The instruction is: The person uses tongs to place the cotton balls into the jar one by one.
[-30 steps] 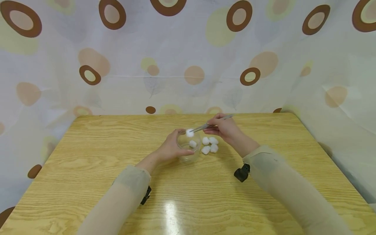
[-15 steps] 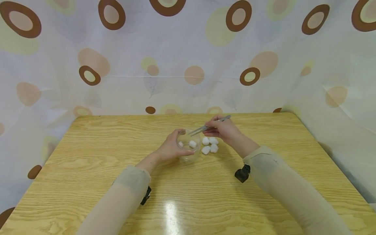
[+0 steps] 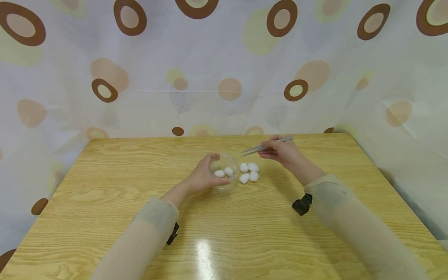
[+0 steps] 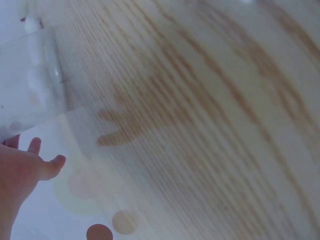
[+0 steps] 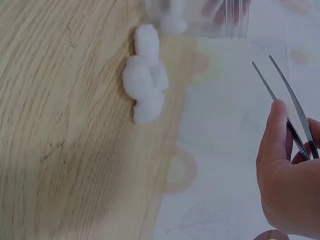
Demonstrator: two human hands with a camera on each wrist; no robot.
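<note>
A clear round jar [image 3: 224, 186] stands on the wooden table with two white cotton balls [image 3: 224, 172] visible inside it. My left hand [image 3: 204, 175] holds the jar from its left side, thumb along the near wall and fingers behind. Just right of the jar lie several more cotton balls [image 3: 249, 173] in a tight cluster. Above and behind that cluster, my right hand [image 3: 281, 151] grips metal tweezers [image 5: 295, 107]. In the right wrist view the tweezer tips are spread apart with nothing between them, pointing toward the jar.
The wooden table [image 3: 140, 155] extends on all sides of the hands. A patterned curtain [image 3: 203, 70] hangs behind its far edge and along both sides. A small black camera [image 3: 302, 205] is strapped at the right wrist.
The cotton ball in the tweezers has been let go and now rests in the jar beside another. My right hand has drawn back to the right with the tweezers; the left stays on the jar.
</note>
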